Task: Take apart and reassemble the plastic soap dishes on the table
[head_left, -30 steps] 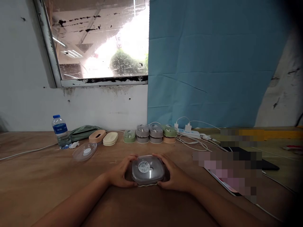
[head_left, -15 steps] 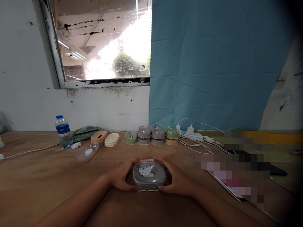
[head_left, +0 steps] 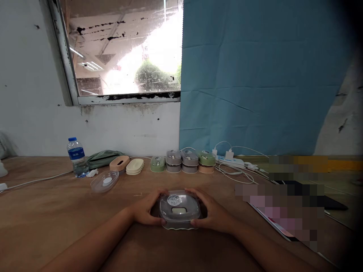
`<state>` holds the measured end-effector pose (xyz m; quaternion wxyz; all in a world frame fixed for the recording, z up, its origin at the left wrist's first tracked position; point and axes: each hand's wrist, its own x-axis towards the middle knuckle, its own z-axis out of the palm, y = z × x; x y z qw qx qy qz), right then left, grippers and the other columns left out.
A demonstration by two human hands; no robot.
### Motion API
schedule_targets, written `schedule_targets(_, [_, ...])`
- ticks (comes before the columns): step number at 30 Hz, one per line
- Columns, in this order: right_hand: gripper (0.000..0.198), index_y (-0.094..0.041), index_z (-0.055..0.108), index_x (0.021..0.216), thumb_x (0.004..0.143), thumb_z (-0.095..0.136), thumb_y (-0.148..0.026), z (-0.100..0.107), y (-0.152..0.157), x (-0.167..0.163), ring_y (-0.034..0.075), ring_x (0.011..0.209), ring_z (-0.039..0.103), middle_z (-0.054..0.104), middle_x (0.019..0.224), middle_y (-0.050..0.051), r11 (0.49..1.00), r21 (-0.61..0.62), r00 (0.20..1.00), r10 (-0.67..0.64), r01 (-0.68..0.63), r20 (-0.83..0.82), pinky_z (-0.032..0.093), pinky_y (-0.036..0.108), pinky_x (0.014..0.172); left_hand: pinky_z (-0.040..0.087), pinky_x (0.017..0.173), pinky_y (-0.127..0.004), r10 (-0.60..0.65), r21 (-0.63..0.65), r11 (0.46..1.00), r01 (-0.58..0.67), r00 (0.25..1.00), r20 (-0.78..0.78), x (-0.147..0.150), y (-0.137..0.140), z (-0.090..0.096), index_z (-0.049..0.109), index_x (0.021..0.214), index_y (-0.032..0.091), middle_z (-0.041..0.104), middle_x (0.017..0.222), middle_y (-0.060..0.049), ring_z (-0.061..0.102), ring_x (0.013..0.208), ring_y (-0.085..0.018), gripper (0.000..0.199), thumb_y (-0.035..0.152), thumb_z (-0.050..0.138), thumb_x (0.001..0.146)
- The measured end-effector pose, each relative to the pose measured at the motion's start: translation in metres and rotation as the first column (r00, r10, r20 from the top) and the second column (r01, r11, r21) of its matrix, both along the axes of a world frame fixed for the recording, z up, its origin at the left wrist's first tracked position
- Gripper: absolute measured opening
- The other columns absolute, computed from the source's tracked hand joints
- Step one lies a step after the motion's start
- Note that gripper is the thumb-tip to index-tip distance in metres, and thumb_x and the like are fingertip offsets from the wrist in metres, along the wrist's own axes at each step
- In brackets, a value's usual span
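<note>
A grey soap box (head_left: 179,212) with a clear lid stands on the table in front of me. The lid carries a round printed white sticker (head_left: 174,200), and a pale slot shows through it. Curled around the box's left side is my left hand (head_left: 147,209), its thumb at the near edge and its fingers at the far edge. My right hand (head_left: 210,211) grips the opposite side the same way. Some fingertips are hidden behind the box. A loose clear lid (head_left: 104,182) with a white round sticker lies farther off to the left.
Along the back stand a green soap box (head_left: 157,164), stacked grey boxes (head_left: 173,161), and a green-and-orange stack (head_left: 206,161). Left are cream pieces (head_left: 135,166), an orange piece (head_left: 119,163), a green pouch (head_left: 104,159), and a water bottle (head_left: 77,158). Right are a power strip (head_left: 231,161) and cables.
Both hands stay on the soap box. The pale slot under the clear lid now shows as a fuller rectangle, and the box's near side is a little more visible. The camera view shifts slightly.
</note>
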<state>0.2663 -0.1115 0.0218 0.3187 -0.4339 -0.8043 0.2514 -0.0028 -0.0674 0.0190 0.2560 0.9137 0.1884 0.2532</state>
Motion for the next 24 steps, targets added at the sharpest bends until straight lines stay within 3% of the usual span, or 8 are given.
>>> schedule_targets(7, [0.062, -0.021, 0.035, 0.127, 0.074, 0.057, -0.044, 0.002, 0.000, -0.004, 0.026, 0.117, 0.040, 0.041, 0.130, 0.011, 0.999, -0.028, 0.993, 0.018, -0.022, -0.119, 0.033, 0.041, 0.097, 0.036, 0.091, -0.037, 0.055, -0.161, 0.986, -0.036, 0.992, 0.114, 0.005, 0.000, -0.004, 0.034, 0.121, 0.020, 0.045, 0.119, -0.010, 0.044, 0.108, -0.024, 0.058, 0.043, 0.056, 0.072])
schedule_targets(12, [0.048, -0.023, 0.033, 0.127, 0.085, 0.039, -0.046, 0.005, -0.001, -0.007, 0.022, 0.118, 0.040, 0.042, 0.130, 0.006, 0.999, -0.009, 0.984, 0.037, -0.039, -0.174, 0.031, 0.038, 0.099, 0.034, 0.093, -0.036, 0.171, -0.282, 0.953, -0.109, 0.963, 0.208, 0.010, -0.002, -0.006, 0.036, 0.117, 0.021, 0.046, 0.116, -0.007, 0.043, 0.109, -0.021, 0.047, 0.049, 0.043, 0.080])
schedule_targets(15, [0.046, -0.024, 0.035, 0.126, 0.087, 0.031, -0.048, 0.003, 0.001, -0.007, 0.023, 0.118, 0.041, 0.047, 0.125, 0.006, 1.000, -0.021, 0.979, 0.008, -0.012, -0.202, 0.034, 0.038, 0.097, 0.034, 0.093, -0.035, 0.263, -0.389, 0.909, -0.148, 0.929, 0.261, 0.014, -0.002, -0.003, 0.042, 0.111, 0.021, 0.051, 0.109, -0.005, 0.046, 0.104, -0.020, 0.039, 0.048, 0.039, 0.082])
schedule_targets(19, [0.044, -0.024, 0.041, 0.121, 0.087, 0.027, -0.049, -0.001, 0.005, -0.008, 0.024, 0.116, 0.042, 0.053, 0.118, 0.007, 0.997, -0.014, 0.964, -0.075, 0.074, -0.253, 0.034, 0.038, 0.096, 0.037, 0.089, -0.034, 0.302, -0.562, 0.826, -0.044, 0.876, 0.376, 0.021, 0.000, -0.002, 0.047, 0.107, 0.019, 0.058, 0.102, -0.006, 0.052, 0.097, -0.019, 0.037, 0.045, 0.044, 0.081])
schedule_targets(24, [0.042, -0.021, 0.046, 0.112, 0.086, 0.031, -0.049, -0.003, 0.011, -0.009, 0.022, 0.096, 0.055, 0.061, 0.100, 0.007, 0.981, 0.005, 0.931, -0.184, 0.195, -0.314, 0.040, 0.036, 0.088, 0.041, 0.082, -0.033, 0.446, -0.680, 0.724, -0.112, 0.829, 0.338, 0.026, 0.005, -0.004, 0.053, 0.102, 0.017, 0.063, 0.094, -0.007, 0.057, 0.091, -0.020, 0.039, 0.047, 0.047, 0.079])
